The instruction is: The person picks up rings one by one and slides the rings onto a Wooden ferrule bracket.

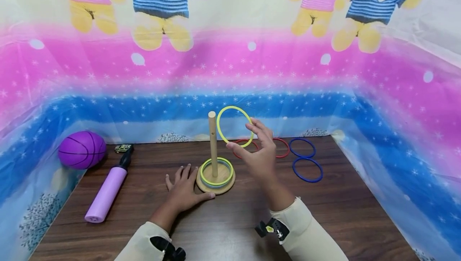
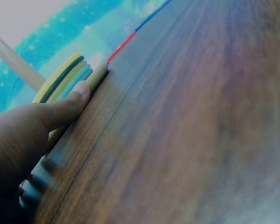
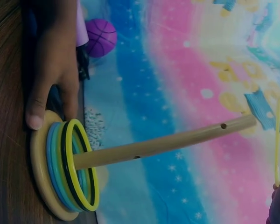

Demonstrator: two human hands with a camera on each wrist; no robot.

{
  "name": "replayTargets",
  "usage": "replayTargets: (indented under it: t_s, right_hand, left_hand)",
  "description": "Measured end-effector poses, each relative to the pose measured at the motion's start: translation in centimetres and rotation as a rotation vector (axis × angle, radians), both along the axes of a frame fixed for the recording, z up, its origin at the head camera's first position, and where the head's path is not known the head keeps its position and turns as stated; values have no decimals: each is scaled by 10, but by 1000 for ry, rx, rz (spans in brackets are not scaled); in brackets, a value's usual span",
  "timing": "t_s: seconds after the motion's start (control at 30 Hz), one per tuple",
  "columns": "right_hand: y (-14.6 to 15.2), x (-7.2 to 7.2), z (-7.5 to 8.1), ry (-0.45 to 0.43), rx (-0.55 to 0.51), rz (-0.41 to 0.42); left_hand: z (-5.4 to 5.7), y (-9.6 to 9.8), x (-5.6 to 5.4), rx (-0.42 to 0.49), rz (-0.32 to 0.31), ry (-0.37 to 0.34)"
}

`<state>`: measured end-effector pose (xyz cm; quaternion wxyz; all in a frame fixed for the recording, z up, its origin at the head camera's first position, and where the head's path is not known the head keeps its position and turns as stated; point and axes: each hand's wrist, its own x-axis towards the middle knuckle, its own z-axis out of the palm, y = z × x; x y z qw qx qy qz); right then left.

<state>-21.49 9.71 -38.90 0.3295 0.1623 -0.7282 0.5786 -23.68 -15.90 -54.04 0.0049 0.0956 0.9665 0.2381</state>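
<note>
A wooden peg stand has a round base (image 1: 225,189) and an upright peg (image 1: 213,145). Several rings in yellow, black, green and blue lie stacked round the peg, a yellow ring (image 3: 96,189) on top. My left hand (image 1: 183,193) rests beside the base with fingers spread; its thumb (image 2: 79,95) touches the base's edge. Above the table, my right hand (image 1: 263,155) pinches another yellow ring (image 1: 218,125) between thumb and fingers. That ring is held upright, just right of the peg's top, and is off the peg. Only its edge shows in the right wrist view.
Two red rings (image 1: 288,147) and two blue rings (image 1: 322,169) lie on the table to the right, one red ring partly behind my right hand. At left are a purple ball (image 1: 82,150), a lilac hand pump (image 1: 107,193) and a small toy car (image 1: 123,148). A printed curtain (image 1: 273,77) surrounds the table.
</note>
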Motion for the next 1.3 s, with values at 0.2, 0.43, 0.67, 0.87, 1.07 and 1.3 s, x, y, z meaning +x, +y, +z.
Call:
replayTargets:
  t_s: [0.2,0.43,0.67,0.87,1.07,1.3]
  right_hand:
    - [-8,-6,1,3,70,7]
    - [-18,-9,1,-17,151,15]
    - [-24,-14,-6,-28,180,16]
    - [-28,-19,-8,-15,192,-2]
    - [-31,-21,-15,-42,212,-29]
    - [-25,-22,-33,-138,253,-15]
  left_hand:
    - [0,0,0,0,0,0]
    - [0,0,1,5,-2,-6]
    - [1,1,1,-4,0,-3]
    - [2,1,1,0,1,-2]
    - [3,2,2,-2,2,-11]
    - [3,2,1,-5,3,-5]
